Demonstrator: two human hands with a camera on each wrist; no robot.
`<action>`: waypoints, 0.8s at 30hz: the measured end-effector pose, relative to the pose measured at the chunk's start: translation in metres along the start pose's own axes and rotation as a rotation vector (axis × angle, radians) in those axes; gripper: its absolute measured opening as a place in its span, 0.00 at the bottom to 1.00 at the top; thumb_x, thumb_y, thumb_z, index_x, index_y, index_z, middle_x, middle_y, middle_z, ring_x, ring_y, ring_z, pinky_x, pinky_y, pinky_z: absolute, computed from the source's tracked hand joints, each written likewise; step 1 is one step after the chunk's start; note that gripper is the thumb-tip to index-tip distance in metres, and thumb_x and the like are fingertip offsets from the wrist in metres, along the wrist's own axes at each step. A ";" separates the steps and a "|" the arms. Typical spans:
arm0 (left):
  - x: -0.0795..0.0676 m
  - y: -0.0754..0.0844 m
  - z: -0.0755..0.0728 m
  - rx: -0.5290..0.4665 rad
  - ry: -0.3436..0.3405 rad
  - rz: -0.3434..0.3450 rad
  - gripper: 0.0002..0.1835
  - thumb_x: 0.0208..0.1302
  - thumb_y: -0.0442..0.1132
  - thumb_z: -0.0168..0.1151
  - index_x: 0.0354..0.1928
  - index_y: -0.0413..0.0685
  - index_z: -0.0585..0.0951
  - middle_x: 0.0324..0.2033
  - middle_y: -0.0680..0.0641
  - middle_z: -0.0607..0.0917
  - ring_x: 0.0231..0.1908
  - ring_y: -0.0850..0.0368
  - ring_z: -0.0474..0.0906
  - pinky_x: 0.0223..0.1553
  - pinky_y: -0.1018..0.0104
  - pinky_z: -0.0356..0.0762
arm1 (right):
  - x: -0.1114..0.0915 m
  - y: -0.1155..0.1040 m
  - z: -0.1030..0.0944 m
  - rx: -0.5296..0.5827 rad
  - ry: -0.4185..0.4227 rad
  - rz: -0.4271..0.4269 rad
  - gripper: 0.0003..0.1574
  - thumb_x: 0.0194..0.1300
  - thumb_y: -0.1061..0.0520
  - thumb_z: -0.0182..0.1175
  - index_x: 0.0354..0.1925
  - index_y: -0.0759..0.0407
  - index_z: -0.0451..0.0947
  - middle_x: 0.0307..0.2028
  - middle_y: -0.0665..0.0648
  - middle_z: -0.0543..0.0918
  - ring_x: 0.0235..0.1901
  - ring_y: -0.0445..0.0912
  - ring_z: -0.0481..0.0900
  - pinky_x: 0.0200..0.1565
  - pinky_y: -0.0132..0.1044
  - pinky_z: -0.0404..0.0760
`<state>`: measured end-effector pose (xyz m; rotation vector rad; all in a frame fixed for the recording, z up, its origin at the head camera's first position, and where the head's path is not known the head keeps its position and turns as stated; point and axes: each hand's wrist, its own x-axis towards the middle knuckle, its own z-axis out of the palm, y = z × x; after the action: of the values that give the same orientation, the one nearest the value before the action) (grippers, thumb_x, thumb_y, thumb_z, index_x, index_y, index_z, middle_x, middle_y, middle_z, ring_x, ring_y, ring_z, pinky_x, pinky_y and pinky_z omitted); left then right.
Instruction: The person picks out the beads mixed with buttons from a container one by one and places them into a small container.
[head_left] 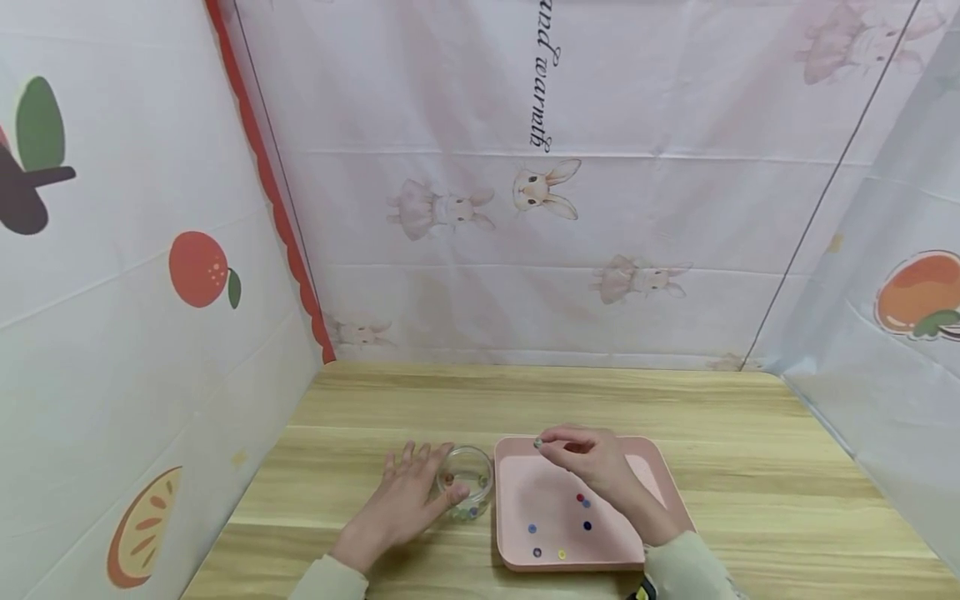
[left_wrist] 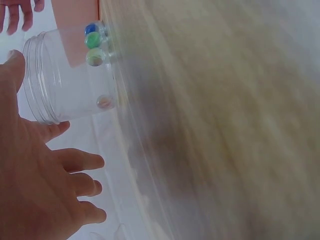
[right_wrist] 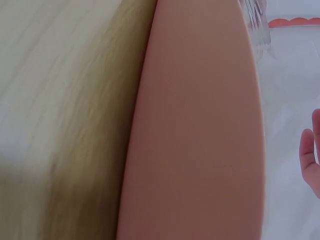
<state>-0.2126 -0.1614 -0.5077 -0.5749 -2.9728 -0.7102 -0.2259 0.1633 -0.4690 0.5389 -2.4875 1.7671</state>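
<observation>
My left hand [head_left: 405, 500] holds a clear round jar [left_wrist: 70, 80] at its rim, thumb on one side and forefinger on the other; the other fingers are spread. Several glass marbles [left_wrist: 94, 40], blue, green and brownish among them, lie on the jar's bottom. Over the far part of a pink tray [head_left: 517, 492], my right hand [head_left: 592, 458] pinches a small greenish marble [head_left: 538, 443] between thumb and forefinger. Only some fingers of that hand show at the edge of the right wrist view, where the marble is out of sight.
Inside the tray lie several small round pieces: a red one [head_left: 580, 497], a yellow one [head_left: 562, 554], a dark blue one [head_left: 587, 526] and others in blue shades. Jar and tray stand side by side on a wooden table [head_left: 787, 500]. Printed curtains [head_left: 465, 317] enclose the table's back and sides.
</observation>
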 end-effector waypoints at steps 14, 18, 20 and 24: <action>-0.001 0.004 -0.001 0.012 -0.004 -0.014 0.42 0.76 0.70 0.50 0.83 0.58 0.61 0.77 0.27 0.64 0.80 0.23 0.47 0.77 0.21 0.38 | 0.015 0.000 0.030 -0.002 -0.046 -0.096 0.13 0.69 0.53 0.72 0.49 0.55 0.91 0.55 0.59 0.89 0.41 0.40 0.83 0.40 0.29 0.82; 0.000 0.005 -0.002 0.014 -0.003 -0.018 0.43 0.76 0.71 0.49 0.83 0.57 0.61 0.77 0.27 0.65 0.80 0.22 0.48 0.77 0.21 0.39 | 0.019 0.000 0.040 -0.038 -0.067 -0.132 0.12 0.69 0.54 0.72 0.49 0.53 0.91 0.60 0.60 0.85 0.51 0.41 0.81 0.48 0.31 0.82; 0.000 0.005 -0.002 0.013 -0.004 -0.020 0.43 0.76 0.72 0.49 0.82 0.56 0.62 0.77 0.27 0.65 0.80 0.22 0.48 0.77 0.21 0.40 | 0.021 -0.001 0.045 -0.059 -0.072 -0.132 0.11 0.69 0.52 0.72 0.48 0.51 0.92 0.61 0.58 0.84 0.55 0.44 0.81 0.50 0.33 0.82; 0.001 0.005 -0.001 0.013 -0.004 -0.018 0.43 0.76 0.71 0.49 0.83 0.56 0.61 0.77 0.27 0.64 0.80 0.22 0.48 0.76 0.21 0.39 | 0.024 -0.003 0.054 -0.099 -0.084 -0.128 0.09 0.69 0.50 0.72 0.46 0.48 0.92 0.62 0.55 0.84 0.61 0.51 0.78 0.52 0.39 0.82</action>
<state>-0.2116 -0.1580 -0.5043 -0.5498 -2.9882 -0.6907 -0.2385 0.1067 -0.4800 0.7610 -2.5156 1.5990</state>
